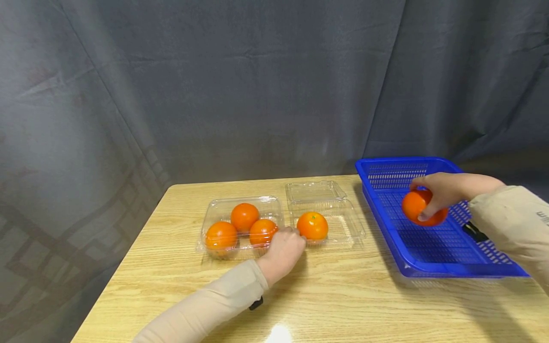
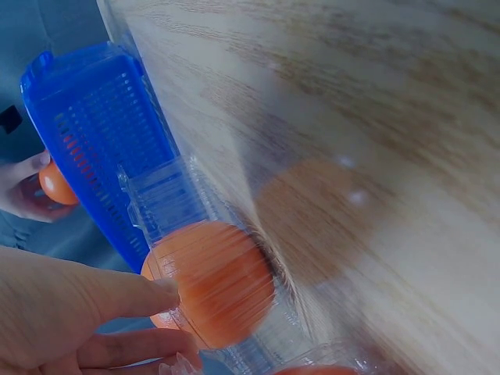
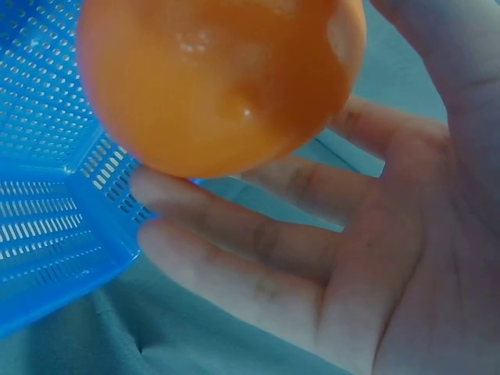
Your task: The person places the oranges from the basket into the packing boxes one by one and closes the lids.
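Observation:
My right hand [image 1: 443, 187] grips an orange [image 1: 413, 206] above the blue basket [image 1: 405, 267]. More orange colour shows behind the thumb; I cannot tell whether it is a second fruit. In the right wrist view the held orange [image 3: 219, 86] lies against the fingers. My left hand [image 1: 283, 250] is between two clear plastic boxes, its thumb and fingers pinching the near-left edge of the right box [image 1: 345, 224]. One orange [image 1: 312, 226] sits in that box, close to the fingertips. The left box [image 1: 210, 213] holds three oranges [image 1: 245, 217].
The right box's lid [image 1: 315, 190] lies folded back towards the curtain. A grey curtain [image 1: 257, 95] hangs behind the wooden table [image 1: 343, 300]. Through the basket mesh in the left wrist view, a reddish-orange patch [image 2: 78, 156] shows. The basket stands at the table's right side.

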The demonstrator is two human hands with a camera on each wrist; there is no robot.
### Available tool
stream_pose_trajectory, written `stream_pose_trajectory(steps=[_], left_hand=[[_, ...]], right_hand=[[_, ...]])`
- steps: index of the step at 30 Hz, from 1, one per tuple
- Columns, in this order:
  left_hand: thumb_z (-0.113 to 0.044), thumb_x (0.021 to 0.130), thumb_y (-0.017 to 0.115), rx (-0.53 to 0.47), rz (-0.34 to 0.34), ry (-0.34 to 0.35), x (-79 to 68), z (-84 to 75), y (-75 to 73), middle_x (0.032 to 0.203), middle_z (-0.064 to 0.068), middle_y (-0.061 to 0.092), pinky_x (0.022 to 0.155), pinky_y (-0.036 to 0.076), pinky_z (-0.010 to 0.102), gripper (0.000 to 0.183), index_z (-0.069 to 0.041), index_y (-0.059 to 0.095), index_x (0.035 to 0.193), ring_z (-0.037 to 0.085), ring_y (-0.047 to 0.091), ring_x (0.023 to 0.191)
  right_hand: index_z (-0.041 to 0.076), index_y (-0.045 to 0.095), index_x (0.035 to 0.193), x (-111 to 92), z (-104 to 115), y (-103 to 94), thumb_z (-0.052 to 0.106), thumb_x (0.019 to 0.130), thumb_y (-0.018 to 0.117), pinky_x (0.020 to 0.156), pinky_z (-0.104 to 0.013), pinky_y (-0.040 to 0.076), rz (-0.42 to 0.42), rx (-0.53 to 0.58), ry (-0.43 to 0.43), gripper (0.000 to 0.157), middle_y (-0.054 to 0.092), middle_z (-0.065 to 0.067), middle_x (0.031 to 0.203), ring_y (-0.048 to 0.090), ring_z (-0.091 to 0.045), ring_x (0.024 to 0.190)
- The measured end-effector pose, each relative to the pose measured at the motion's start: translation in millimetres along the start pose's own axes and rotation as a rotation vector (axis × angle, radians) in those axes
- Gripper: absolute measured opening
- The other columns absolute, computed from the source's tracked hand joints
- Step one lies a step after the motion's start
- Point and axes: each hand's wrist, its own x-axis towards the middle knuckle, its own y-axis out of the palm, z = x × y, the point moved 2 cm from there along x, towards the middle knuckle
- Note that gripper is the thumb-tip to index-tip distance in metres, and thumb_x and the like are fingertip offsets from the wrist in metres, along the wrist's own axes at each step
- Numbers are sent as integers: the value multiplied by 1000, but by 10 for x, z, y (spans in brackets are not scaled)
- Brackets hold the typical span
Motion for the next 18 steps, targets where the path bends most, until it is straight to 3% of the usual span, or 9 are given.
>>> stream_pose_trajectory(steps=[18], left_hand=[[-12, 71, 74, -7, 2, 2, -6, 7, -8, 65, -9, 63, 50, 47, 14, 12, -24, 72, 73, 3, 54, 57]], right_hand=[[4, 54, 114, -19, 100, -64, 54, 58, 79, 73, -43, 56, -49, -1, -53, 79, 62, -5, 97, 56, -15, 82]])
